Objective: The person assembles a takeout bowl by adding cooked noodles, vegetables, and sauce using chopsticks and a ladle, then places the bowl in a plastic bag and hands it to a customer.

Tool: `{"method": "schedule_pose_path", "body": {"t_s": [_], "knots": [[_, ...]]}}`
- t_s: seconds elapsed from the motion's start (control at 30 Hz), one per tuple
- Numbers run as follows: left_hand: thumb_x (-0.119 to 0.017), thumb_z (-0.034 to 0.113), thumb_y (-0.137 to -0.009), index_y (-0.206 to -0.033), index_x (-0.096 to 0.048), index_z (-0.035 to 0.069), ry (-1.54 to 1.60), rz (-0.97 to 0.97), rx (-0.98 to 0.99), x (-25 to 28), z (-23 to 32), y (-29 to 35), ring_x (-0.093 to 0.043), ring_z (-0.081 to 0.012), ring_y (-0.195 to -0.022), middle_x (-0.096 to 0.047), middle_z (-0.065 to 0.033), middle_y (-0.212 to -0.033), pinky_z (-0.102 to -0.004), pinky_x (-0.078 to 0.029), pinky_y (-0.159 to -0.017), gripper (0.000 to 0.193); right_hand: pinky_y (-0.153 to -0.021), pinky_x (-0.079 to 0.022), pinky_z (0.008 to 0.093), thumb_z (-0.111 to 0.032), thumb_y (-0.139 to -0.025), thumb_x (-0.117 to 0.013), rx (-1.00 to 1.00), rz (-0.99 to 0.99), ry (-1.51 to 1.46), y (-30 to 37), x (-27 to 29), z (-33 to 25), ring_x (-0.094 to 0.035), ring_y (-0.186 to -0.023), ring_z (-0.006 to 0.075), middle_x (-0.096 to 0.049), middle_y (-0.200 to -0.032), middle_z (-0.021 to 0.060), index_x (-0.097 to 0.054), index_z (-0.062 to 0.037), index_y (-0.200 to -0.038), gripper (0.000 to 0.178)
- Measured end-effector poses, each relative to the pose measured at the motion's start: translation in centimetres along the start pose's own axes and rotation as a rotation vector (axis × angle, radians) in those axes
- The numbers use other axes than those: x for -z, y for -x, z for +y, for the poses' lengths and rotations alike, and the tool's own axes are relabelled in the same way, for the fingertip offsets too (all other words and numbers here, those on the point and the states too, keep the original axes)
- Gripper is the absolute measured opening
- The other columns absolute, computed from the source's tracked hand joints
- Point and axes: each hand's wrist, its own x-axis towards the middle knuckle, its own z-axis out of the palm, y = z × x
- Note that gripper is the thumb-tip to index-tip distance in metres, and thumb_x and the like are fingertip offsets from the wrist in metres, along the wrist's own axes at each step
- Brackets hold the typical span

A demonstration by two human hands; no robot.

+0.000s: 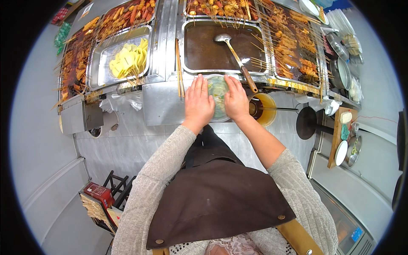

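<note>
A round clear plastic bowl with pale green contents sits at the edge of the metal counter in front of me. Along its left rim lies my left hand, fingers straight and flat. My right hand rests against the opposite rim in the same way, fingers outstretched. Whether a lid covers the bowl I cannot tell. Just beyond it is a rectangular pan of brown liquid. A ladle leans in that pan, its wooden handle end near my right hand. Long wooden chopsticks lie to the left of the bowl.
Trays of skewered food flank the pan, with more skewers on the right. One steel tray holds yellow slices. Below the counter's right side stands a yellow bucket; a black round-topped stool is farther right.
</note>
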Motion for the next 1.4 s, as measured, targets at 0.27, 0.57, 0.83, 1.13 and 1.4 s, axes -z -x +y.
{"method": "schedule_pose_path", "body": {"t_s": [0.27,0.57,0.83,1.13,1.4], "knots": [[-0.063,0.027,-0.089,-0.145,-0.046,-0.002,-0.107,0.063,0.017,-0.5,2.1,1.2,-0.032,-0.0389,-0.146,-0.037,-0.0235,-0.156,-0.0540,-0.026,-0.117,0.066,-0.103,-0.048,0.0445,-0.008,-0.088,-0.053,-0.033,0.007,0.044,0.2,-0.1,0.0,-0.055,-0.123,0.0351,-0.053,-0.139,0.0133,-0.050,-0.0156,-0.144,0.057],[-0.064,0.032,-0.092,-0.142,-0.052,0.002,-0.036,0.113,-0.041,-0.1,1.1,0.6,-0.038,-0.0373,-0.141,-0.042,-0.0211,-0.153,-0.0501,-0.029,-0.115,0.060,-0.098,-0.049,0.0453,-0.021,-0.090,-0.060,-0.128,0.038,-0.109,-0.3,-0.2,0.9,-0.058,-0.117,0.0349,-0.061,-0.126,0.0143,-0.059,-0.0141,-0.134,0.044],[-0.064,0.034,-0.097,-0.115,-0.073,0.005,0.494,-0.386,0.401,1.0,-3.8,-7.6,-0.068,-0.0256,-0.096,-0.074,-0.0124,-0.107,-0.0336,-0.052,-0.085,0.036,-0.079,-0.051,0.0427,-0.054,-0.094,-0.063,-0.267,-0.336,-0.164,-7.6,0.2,2.4,-0.067,-0.085,0.0337,-0.069,-0.082,0.0139,-0.065,-0.0064,-0.088,0.048],[-0.065,0.036,-0.100,-0.112,-0.067,-0.001,1.054,-0.191,0.740,0.9,-4.1,-4.7,-0.062,-0.0105,-0.087,-0.069,-0.0039,-0.095,-0.0276,-0.051,-0.079,0.039,-0.066,-0.048,0.0344,-0.050,-0.095,-0.066,-0.319,-0.097,-0.389,-5.5,-1.0,5.0,-0.058,-0.069,0.0170,-0.062,-0.070,0.0066,-0.063,-0.0032,-0.087,0.048],[-0.066,0.025,-0.099,-0.102,-0.053,0.005,1.543,-0.159,0.949,-0.9,-0.8,8.4,-0.064,-0.0147,-0.084,-0.064,-0.0072,-0.094,-0.0300,-0.057,-0.076,0.024,-0.077,-0.052,0.0290,-0.032,-0.100,-0.066,-0.740,-0.519,-1.106,8.1,1.9,4.2,-0.065,-0.090,0.0150,-0.067,-0.098,0.0038,-0.060,-0.0078,-0.110,0.027]]}}
